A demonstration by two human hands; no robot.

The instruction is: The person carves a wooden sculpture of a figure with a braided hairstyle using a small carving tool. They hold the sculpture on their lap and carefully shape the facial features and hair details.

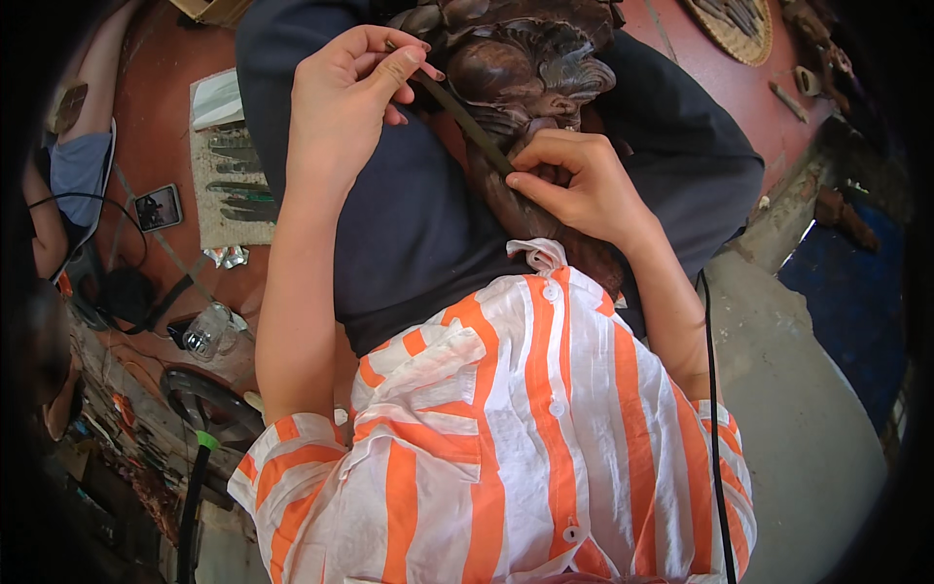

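A narrow, flat, dark bar (467, 124), shaped like a file, slants across the carving in front of me. My left hand (355, 92) pinches its upper end between thumb and fingers. Farther down, the thumb and curled fingers of my right hand (579, 185) close on the lower end, close against the wood. The dark brown wood carving (511, 73), glossy with rounded and grooved shapes, rests between my legs. Its smoother lower part (520, 209) reaches toward my waist, partly covered by my right hand and shirt.
To the left, several flat dark tools (238, 175) lie on a pale cloth (219, 229), near a phone (159, 207) and a clear plastic container (214, 331). A round woven tray (744, 44) holds thin pieces at the far right. Another person's leg (92, 107) shows at far left.
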